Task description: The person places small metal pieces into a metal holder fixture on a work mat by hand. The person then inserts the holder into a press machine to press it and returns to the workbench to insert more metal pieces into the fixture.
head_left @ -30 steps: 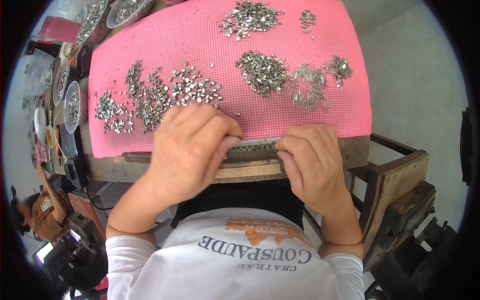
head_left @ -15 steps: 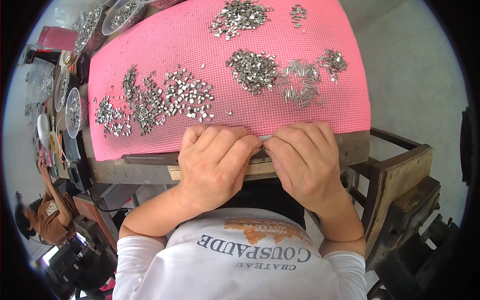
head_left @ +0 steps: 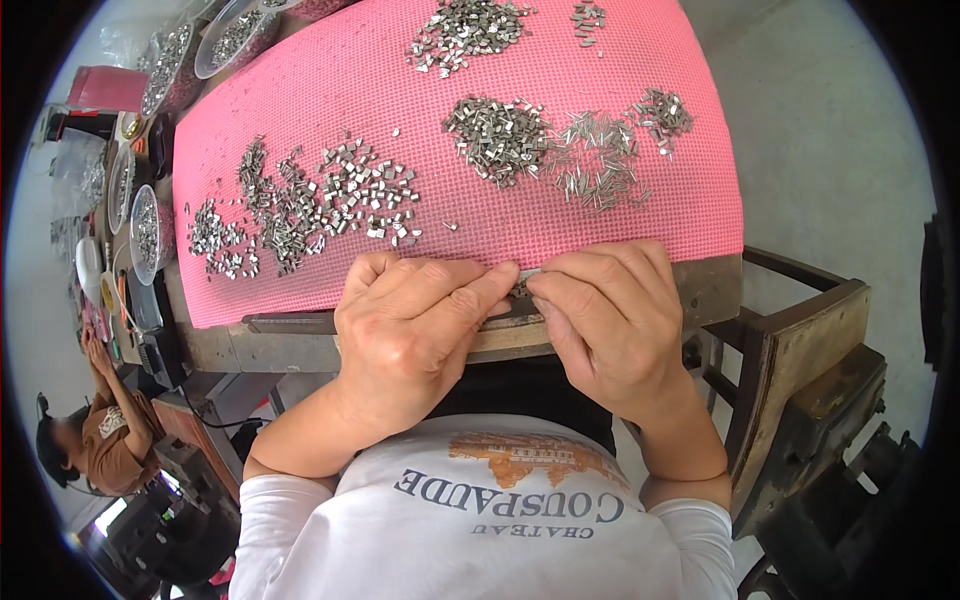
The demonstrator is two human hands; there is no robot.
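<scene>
The left hand (head_left: 415,315) and right hand (head_left: 612,315) curl at the pink mat's (head_left: 320,85) near edge, fingertips close together. They mostly hide the dark strip (head_left: 519,289) between them; I cannot tell whether either grips it. Metal pieces (head_left: 495,142) lie heaped on the mat; left of it, at least 3 clear tubs (head_left: 167,245) hold more.

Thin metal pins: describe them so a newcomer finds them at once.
Find the pink mat, then look beyond the right hand. The thin metal pins lie between a larger heap and a smaller heap of chunkier pieces, set apart by their slim, needlelike shape.
</scene>
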